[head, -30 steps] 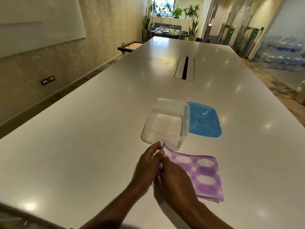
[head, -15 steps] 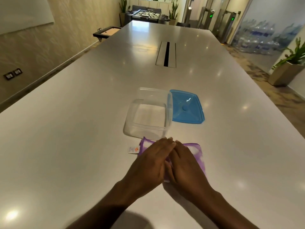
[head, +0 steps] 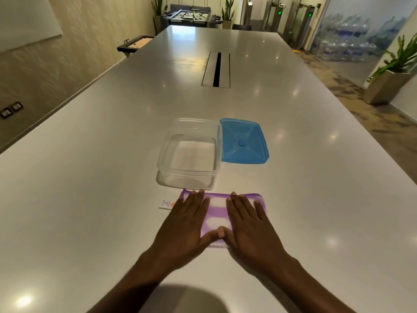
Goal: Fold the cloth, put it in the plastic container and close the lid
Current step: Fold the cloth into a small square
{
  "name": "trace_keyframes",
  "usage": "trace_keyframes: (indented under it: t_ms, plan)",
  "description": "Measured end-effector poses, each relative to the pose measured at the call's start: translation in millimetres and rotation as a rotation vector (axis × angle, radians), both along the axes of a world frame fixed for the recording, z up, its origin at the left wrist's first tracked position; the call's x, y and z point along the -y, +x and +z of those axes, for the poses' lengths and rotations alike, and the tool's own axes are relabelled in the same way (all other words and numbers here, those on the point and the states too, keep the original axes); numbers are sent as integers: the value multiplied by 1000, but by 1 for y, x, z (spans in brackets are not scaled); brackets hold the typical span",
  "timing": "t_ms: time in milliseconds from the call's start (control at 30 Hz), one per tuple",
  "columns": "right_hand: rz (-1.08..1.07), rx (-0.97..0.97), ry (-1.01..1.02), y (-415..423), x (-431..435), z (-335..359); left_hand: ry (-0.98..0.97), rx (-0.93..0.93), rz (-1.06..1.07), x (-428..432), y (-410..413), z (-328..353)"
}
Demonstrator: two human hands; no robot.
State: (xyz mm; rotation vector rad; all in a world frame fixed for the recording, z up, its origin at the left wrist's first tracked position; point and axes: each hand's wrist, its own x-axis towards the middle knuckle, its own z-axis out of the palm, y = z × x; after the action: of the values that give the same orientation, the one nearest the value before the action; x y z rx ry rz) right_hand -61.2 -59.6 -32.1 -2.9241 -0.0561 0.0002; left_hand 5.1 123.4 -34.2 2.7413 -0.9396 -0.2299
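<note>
Folded purple-white cloth (head: 217, 207) on table (head: 90, 177), pressed under left hand (head: 184, 224) and right hand (head: 249, 224), fingers flat, released; risk: folds springing open during transfer to clear plastic container (head: 189, 175)

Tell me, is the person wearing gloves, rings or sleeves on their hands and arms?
No. The left hand and right hand are bare, with no gloves, rings, watch or bracelet showing. Both forearms are bare too; no sleeve reaches into view. The fingernails look short and plain.
</note>
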Motion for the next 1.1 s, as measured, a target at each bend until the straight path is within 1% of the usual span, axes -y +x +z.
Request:
trace_keyframes:
  t_ms: [267, 333, 367, 433, 467, 500, 533, 600, 667, 700, 833, 933, 1000, 1100]
  plan:
    - [-219, -47, 19, -14, 21, 1, 33, -26, 111, -5, -7, 10]
    - [-251, -31, 31, -15, 24, 6, -30, -19, 145, -2, -11, 20]
    - [-245, -12, 39, -15, 23, 9, -85, 41, 126, 2, -15, 26]
    - [-189, 31, 66, -13, 15, 13, -221, 195, 21, 10, -19, 32]
    - [-150, 49, 80, -12, 9, 14, -288, 216, -29, 14, -19, 32]
    - [-111, 54, 92, -11, 3, 13, -304, 173, -57, 18, -19, 32]
    - [-77, 45, 98, -11, -2, 11, -277, 115, -56, 22, -18, 30]
    - [-29, 5, 73, -12, -8, 4, -154, 12, -10, 24, -16, 18]
    - [-29, -17, 49, -15, -3, -2, -49, 27, 39, 22, -12, 8]
    - [-39, -16, 47, -16, 2, -5, -40, 40, 60, 19, -10, 4]
    - [-104, -17, 68, -24, 23, -6, -87, 54, 116, 5, -7, -3]
    - [-192, -38, 92, -31, 32, 3, -113, 28, 146, -1, -7, -5]
    - [-312, 15, 114, -37, 36, 11, -155, 5, 159, -4, -8, -5]
    - [-445, 91, 48, -39, 44, 27, -208, -25, 157, -7, -10, -3]
